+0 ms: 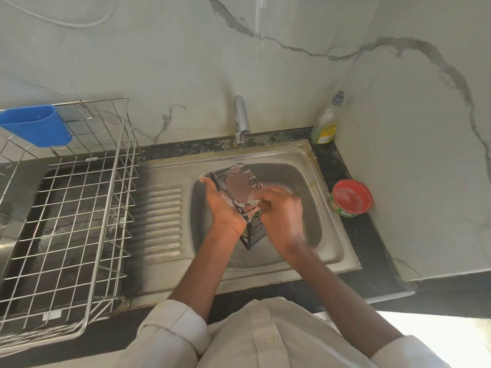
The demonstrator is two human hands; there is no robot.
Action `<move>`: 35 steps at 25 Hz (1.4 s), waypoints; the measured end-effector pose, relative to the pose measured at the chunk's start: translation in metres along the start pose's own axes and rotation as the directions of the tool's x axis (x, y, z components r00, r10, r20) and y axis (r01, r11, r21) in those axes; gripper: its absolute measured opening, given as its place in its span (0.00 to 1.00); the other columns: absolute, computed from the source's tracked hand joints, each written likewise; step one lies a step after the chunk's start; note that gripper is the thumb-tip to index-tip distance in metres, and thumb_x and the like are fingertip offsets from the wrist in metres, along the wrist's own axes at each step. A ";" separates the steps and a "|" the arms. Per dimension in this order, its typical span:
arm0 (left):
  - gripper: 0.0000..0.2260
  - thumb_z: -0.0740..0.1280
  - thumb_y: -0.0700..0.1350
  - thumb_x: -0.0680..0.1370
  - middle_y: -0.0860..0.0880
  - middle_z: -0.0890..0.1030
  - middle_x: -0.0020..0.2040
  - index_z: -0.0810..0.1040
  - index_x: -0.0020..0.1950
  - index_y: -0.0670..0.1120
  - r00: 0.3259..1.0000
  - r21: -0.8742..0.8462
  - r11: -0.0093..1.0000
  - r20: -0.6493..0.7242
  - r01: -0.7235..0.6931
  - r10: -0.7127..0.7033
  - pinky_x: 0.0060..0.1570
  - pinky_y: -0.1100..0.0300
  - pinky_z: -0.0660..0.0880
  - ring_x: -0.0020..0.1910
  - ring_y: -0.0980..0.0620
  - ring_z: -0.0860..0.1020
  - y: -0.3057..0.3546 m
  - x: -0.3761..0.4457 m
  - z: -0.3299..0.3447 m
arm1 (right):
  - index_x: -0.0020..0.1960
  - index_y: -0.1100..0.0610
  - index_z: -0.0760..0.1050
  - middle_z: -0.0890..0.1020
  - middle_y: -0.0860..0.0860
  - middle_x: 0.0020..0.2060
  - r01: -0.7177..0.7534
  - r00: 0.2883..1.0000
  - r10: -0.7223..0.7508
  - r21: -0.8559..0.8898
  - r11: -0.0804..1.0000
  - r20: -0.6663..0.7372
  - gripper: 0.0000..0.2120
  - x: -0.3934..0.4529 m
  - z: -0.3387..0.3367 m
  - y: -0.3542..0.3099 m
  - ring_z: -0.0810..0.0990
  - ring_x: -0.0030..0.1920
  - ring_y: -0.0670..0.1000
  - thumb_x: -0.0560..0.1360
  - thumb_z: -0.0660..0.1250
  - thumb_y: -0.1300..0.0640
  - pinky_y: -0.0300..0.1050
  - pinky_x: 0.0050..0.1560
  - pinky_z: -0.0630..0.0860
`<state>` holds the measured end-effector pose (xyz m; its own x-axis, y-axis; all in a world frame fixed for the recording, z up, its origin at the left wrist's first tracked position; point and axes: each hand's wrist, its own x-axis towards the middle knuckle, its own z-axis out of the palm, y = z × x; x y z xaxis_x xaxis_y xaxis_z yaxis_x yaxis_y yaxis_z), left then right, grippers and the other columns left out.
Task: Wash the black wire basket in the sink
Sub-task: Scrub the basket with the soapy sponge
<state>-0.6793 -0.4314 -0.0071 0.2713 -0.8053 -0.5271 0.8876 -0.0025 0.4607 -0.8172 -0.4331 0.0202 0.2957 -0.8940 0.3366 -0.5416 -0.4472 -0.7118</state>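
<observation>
One black wire basket (239,200), soapy, was held tilted above the sink (305,221) bowl. The left hand (223,205) gripped its left edge, fingers curled around the frame. The right hand (279,208), blurred, pressed against the basket's near right side, seemingly rubbing it; whether it clutched a scrubber could not be told. Risk noted: suds on wire and fingers could let the basket slip and drop into the bowl.
</observation>
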 end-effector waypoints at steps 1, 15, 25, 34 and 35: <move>0.43 0.49 0.80 0.77 0.40 0.81 0.63 0.81 0.67 0.46 1.000 -0.019 1.000 -0.008 -0.012 0.011 0.58 0.41 0.77 0.65 0.33 0.77 0.000 0.000 0.001 | 0.47 0.57 0.88 0.88 0.47 0.45 0.046 0.999 -0.046 0.008 0.999 -0.018 0.18 -0.003 0.003 -0.002 0.84 0.47 0.46 0.69 0.71 0.77 0.39 0.48 0.81; 0.36 0.50 0.73 0.82 0.42 0.86 0.53 0.87 0.52 0.48 0.992 -0.016 1.000 -0.122 -0.020 0.018 0.55 0.47 0.80 0.48 0.41 0.86 0.000 -0.005 -0.003 | 0.49 0.55 0.88 0.86 0.48 0.49 0.080 0.993 -0.079 -0.006 0.997 0.084 0.18 -0.018 0.009 -0.002 0.83 0.48 0.48 0.70 0.70 0.74 0.43 0.48 0.82; 0.25 0.59 0.58 0.87 0.33 0.84 0.53 0.78 0.60 0.35 0.986 -0.071 0.993 -0.131 0.090 -0.099 0.51 0.29 0.82 0.59 0.29 0.83 0.016 -0.020 0.015 | 0.56 0.52 0.85 0.86 0.43 0.52 -0.264 0.946 0.300 0.244 0.933 -0.121 0.11 0.003 -0.006 0.004 0.83 0.51 0.39 0.78 0.72 0.65 0.46 0.53 0.83; 0.33 0.50 0.62 0.87 0.31 0.83 0.46 0.78 0.60 0.33 0.992 -0.367 0.927 -0.062 0.076 -0.106 0.31 0.35 0.82 0.43 0.33 0.85 0.022 -0.021 0.013 | 0.52 0.58 0.86 0.86 0.46 0.51 -0.037 0.999 0.024 0.357 0.933 0.040 0.14 -0.018 0.014 -0.022 0.84 0.52 0.42 0.74 0.70 0.74 0.40 0.54 0.82; 0.33 0.48 0.62 0.87 0.31 0.83 0.51 0.76 0.65 0.34 0.994 -0.390 0.919 -0.055 0.061 -0.089 0.32 0.33 0.81 0.48 0.32 0.84 0.024 -0.021 0.011 | 0.52 0.59 0.85 0.86 0.47 0.51 -0.018 0.999 0.001 0.383 0.923 0.043 0.14 -0.021 0.014 -0.016 0.84 0.52 0.44 0.74 0.70 0.75 0.42 0.53 0.82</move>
<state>-0.6682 -0.4210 0.0229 0.2109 -0.7682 -0.6044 0.9773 0.1794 0.1130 -0.8038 -0.4065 0.0155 0.3282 -0.8926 0.3089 -0.2037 -0.3863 -0.8996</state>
